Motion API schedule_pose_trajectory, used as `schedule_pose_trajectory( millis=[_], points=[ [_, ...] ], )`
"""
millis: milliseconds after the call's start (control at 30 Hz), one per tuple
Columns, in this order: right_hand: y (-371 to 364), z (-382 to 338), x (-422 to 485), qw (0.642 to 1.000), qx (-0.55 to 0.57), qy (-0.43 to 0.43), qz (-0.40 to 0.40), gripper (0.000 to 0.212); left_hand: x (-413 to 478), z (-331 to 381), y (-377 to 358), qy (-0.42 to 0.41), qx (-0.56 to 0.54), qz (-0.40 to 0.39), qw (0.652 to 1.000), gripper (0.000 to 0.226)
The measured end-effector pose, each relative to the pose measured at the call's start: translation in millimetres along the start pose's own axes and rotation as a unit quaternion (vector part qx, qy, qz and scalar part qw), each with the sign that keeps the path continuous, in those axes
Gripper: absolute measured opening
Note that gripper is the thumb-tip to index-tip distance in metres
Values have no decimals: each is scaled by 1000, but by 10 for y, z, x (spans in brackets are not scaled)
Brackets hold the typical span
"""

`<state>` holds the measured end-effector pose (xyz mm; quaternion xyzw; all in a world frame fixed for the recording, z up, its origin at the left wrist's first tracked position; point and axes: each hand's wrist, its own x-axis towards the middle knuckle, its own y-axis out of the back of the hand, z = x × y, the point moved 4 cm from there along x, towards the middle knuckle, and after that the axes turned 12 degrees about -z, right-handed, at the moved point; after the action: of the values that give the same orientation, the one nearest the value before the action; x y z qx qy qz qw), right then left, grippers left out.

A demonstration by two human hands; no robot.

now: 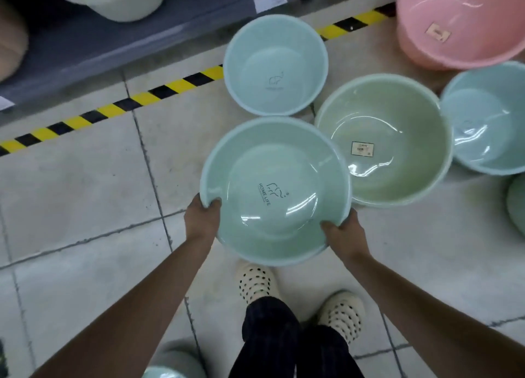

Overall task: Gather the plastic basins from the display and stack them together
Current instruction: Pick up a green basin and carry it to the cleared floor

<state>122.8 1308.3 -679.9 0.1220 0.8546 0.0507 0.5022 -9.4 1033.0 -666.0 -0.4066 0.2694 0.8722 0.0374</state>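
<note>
Five basins can be counted: one held basin (pixel 274 196) and four set out beyond it, namely a teal basin (pixel 275 68), a green basin (pixel 383 139), a blue basin (pixel 488 122) and a pink basin (pixel 460 22).

The left hand (pixel 202 218) and right hand (pixel 345 234) each grip the held basin's near rim. Thumbs are curled inside the rim; the other fingers are hidden beneath.

The held basin is above the floor (pixel 85 196) and overlaps the green basin's edge.

The blue and pink basins are cut off by the frame. Partial basin shapes at the right and bottom edges and on the shelf (pixel 85 42) are too incomplete to count.
</note>
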Motion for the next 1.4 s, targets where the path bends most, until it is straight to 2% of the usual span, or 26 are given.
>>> schedule_pose_trajectory(
  millis=[133,233,300,400,500,600,700,800,867,933,1033,1200,1333,1400],
  points=[
    [-359,155,365,998,-40,-18,-36,62,389,-447,91,11,48,-17,999,36],
    [-520,298,575,998,-41,-21,-35,81,651,-685,18,5,77,-23,997,47],
    [-597,413,733,998,-51,-34,-28,82,789,-811,-67,15,89,-27,996,53],
    [-684,593,986,996,-65,-60,-31,69,958,-997,-151,58,87,-23,994,48],
    [-697,661,1104,994,-79,-70,-10,60,1044,-1164,-171,124,46,-66,989,40],
    [-580,478,945,992,-92,-80,25,33,960,-1160,-129,137,48,-117,982,24],
    [-425,184,707,991,-90,-84,43,27,758,-842,12,109,81,-126,983,33],
    [-300,-337,401,995,-66,-61,39,44,559,-331,223,80,92,-117,986,43],
    [-170,-712,247,997,-51,-50,42,52,475,44,375,70,84,-109,988,42],
    [-20,-1132,123,997,-42,-33,49,49,448,452,507,62,68,-108,990,41],
    [210,-1753,68,997,-42,-6,62,44,469,1118,618,41,23,-97,994,26],
    [506,-2507,555,993,-78,18,86,19,892,1850,526,39,-12,-58,998,32],
    [580,-2953,1357,987,-131,31,85,33,1497,2193,251,14,-18,-29,999,36],
    [561,-3028,1775,986,-141,33,87,31,1833,2263,88,7,-38,-15,999,33]
  ],
)
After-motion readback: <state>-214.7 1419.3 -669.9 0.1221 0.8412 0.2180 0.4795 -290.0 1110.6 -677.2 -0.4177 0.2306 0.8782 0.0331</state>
